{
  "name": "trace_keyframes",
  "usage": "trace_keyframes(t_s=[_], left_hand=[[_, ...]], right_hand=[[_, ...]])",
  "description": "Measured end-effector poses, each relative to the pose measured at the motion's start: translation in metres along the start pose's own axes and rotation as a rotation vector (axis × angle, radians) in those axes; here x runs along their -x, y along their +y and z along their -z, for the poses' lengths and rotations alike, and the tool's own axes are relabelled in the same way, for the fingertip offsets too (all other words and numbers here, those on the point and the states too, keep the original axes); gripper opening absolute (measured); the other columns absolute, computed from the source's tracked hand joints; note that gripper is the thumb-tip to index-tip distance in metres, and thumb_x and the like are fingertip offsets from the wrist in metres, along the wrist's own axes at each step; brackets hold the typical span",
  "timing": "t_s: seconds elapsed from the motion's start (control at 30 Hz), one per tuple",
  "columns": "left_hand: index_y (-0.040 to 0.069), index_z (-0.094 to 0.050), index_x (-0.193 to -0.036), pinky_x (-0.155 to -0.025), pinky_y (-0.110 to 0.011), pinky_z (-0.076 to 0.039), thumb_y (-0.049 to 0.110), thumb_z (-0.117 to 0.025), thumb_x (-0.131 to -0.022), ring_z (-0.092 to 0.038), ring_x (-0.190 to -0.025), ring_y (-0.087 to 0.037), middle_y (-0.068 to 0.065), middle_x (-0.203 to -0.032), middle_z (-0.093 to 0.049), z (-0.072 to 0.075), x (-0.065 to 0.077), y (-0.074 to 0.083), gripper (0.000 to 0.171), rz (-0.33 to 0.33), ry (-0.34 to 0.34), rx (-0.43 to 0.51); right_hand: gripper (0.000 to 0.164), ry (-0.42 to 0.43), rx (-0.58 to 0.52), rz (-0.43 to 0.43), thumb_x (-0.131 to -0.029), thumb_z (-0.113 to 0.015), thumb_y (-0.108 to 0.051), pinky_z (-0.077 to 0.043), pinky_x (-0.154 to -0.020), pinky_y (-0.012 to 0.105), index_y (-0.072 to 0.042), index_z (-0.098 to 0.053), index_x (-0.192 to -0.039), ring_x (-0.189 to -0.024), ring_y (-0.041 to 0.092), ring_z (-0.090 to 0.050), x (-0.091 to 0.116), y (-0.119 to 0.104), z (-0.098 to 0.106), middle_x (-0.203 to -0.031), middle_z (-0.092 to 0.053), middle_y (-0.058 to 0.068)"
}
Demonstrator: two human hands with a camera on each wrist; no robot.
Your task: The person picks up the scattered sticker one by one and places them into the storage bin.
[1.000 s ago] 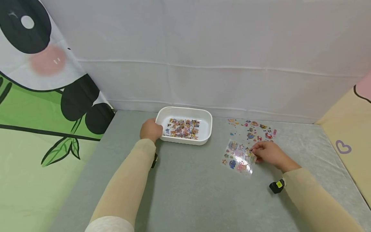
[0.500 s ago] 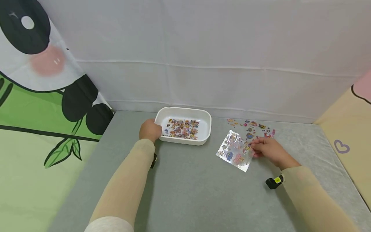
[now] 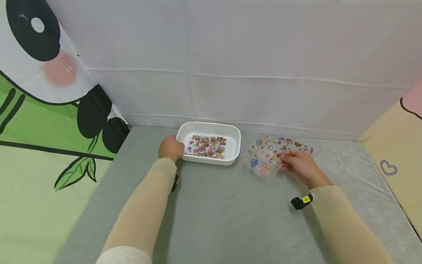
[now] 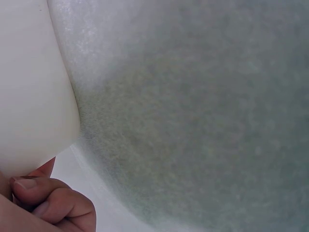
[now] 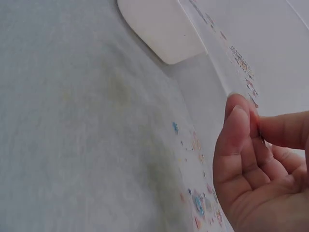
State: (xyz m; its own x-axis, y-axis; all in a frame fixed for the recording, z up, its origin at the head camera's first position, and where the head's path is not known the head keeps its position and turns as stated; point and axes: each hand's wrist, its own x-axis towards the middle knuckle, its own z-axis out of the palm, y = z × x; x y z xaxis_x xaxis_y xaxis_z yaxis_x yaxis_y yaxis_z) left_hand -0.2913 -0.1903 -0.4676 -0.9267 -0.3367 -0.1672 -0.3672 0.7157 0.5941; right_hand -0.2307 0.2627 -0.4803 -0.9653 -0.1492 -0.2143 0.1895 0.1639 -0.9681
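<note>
- The clear sticker sheet (image 3: pixel 263 157) is in the air over the table, to the right of the tray and apart from it, its upper right part overlapping other stickers behind it.
- The right hand (image 3: pixel 301 167) pinches the sheet by its right edge, thumb against fingertips with no gap to see; the rest of the sheet juts out unsupported.
- Beyond and beneath lie more cartoon stickers (image 3: pixel 290 142), apparently on another clear sheet flat on the table.
- The white plastic tray (image 3: pixel 234 146) stands near the back of the table; a patch of small printed stickers (image 3: pixel 207 146) lies on its floor.
- The left hand (image 3: pixel 171 148) grips the tray's left end, fingers curled at the wall.
- The step in hand seems to be handling the single sheet while the tray is braced. A move from here would call for a firm edge pinch, a level sheet that does not sag, and a steady tray.
- Outward from these: the grey tabletop (image 3: pixel 224 212) and the white cloth backdrop (image 3: pixel 214 95).
</note>
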Motion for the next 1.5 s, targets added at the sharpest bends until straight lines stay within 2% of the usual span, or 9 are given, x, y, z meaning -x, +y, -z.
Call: trace_keyframes(t_s=[0.2, 0.4, 0.63, 0.9, 1.0, 1.13, 1.33, 1.5], left_hand=[[0.001, -0.059, -0.142, -0.092, -0.051, -0.053, 0.014, -0.053, -0.097, -0.063, -0.107, -0.035, -0.018, -0.124, -0.068, -0.001, -0.001, 0.001, 0.047, -0.001, 0.007, 0.003], [0.002, -0.059, -0.142, -0.094, -0.052, -0.052, 0.015, -0.052, -0.097, -0.063, -0.109, -0.035, -0.019, -0.127, -0.067, 0.0, -0.002, 0.0, 0.048, -0.013, 0.003, 0.0], [0.001, -0.057, -0.144, -0.096, -0.052, -0.05, 0.015, -0.051, -0.096, -0.062, -0.11, -0.036, -0.019, -0.128, -0.066, 0.002, -0.001, -0.003, 0.05, -0.001, 0.006, 0.0], [0.0, -0.058, -0.143, -0.092, -0.051, -0.053, 0.016, -0.051, -0.097, -0.063, -0.108, -0.035, -0.019, -0.125, -0.067, 0.002, -0.003, -0.006, 0.049, -0.012, 0.002, -0.002], [0.001, -0.058, -0.142, -0.093, -0.051, -0.052, 0.016, -0.052, -0.097, -0.063, -0.108, -0.035, -0.019, -0.125, -0.067, 0.001, -0.003, -0.005, 0.048, -0.007, 0.004, -0.001], [0.001, -0.058, -0.143, -0.095, -0.051, -0.051, 0.016, -0.052, -0.096, -0.063, -0.109, -0.035, -0.019, -0.126, -0.067, 0.001, -0.003, -0.003, 0.049, -0.005, 0.0, -0.003], [0.0, -0.057, -0.143, -0.096, -0.051, -0.051, 0.016, -0.052, -0.096, -0.062, -0.11, -0.035, -0.019, -0.128, -0.066, 0.001, -0.001, -0.001, 0.05, 0.001, 0.0, 0.001], [0.0, -0.057, -0.143, -0.094, -0.051, -0.052, 0.016, -0.053, -0.097, -0.063, -0.109, -0.035, -0.019, -0.127, -0.067, 0.001, -0.001, 0.001, 0.049, -0.003, -0.001, 0.005]], right_hand=[[0.035, 0.044, -0.104, -0.021, -0.107, -0.056, -0.011, -0.059, -0.081, 0.028, 0.014, -0.052, -0.131, -0.084, 0.01, -0.064, -0.014, -0.006, -0.016, -0.101, -0.063, 0.003], [0.029, 0.088, -0.192, -0.021, -0.106, -0.056, -0.007, -0.059, -0.078, 0.027, 0.013, -0.054, -0.127, -0.081, 0.01, -0.067, -0.029, -0.013, -0.036, -0.096, -0.067, 0.002], [0.028, 0.102, -0.218, -0.02, -0.104, -0.057, -0.002, -0.059, -0.076, 0.026, 0.015, -0.055, -0.126, -0.076, 0.011, -0.067, -0.042, -0.018, -0.058, -0.09, -0.067, 0.003], [0.021, 0.125, -0.256, -0.054, -0.104, -0.058, -0.002, -0.059, -0.075, 0.027, 0.01, -0.06, -0.12, -0.075, 0.012, -0.068, -0.048, -0.03, -0.086, -0.089, -0.069, 0.005], [0.022, 0.13, -0.276, -0.056, -0.103, -0.057, -0.001, -0.059, -0.074, 0.026, 0.011, -0.06, -0.121, -0.074, 0.012, -0.068, -0.05, -0.033, -0.095, -0.089, -0.068, 0.007], [0.021, 0.145, -0.275, -0.06, -0.103, -0.056, 0.0, -0.059, -0.073, 0.025, 0.013, -0.06, -0.119, -0.074, 0.013, -0.068, -0.055, -0.034, -0.101, -0.092, -0.066, 0.01], [0.023, 0.133, -0.275, -0.099, -0.105, -0.054, -0.005, -0.059, -0.081, 0.028, 0.01, -0.059, -0.122, -0.081, 0.015, -0.071, -0.067, -0.038, -0.101, -0.101, -0.068, 0.014], [0.026, 0.112, -0.358, -0.107, -0.104, -0.054, -0.001, -0.059, -0.082, 0.029, 0.013, -0.06, -0.125, -0.082, 0.016, -0.072, -0.071, -0.045, -0.108, -0.096, -0.071, 0.012]])
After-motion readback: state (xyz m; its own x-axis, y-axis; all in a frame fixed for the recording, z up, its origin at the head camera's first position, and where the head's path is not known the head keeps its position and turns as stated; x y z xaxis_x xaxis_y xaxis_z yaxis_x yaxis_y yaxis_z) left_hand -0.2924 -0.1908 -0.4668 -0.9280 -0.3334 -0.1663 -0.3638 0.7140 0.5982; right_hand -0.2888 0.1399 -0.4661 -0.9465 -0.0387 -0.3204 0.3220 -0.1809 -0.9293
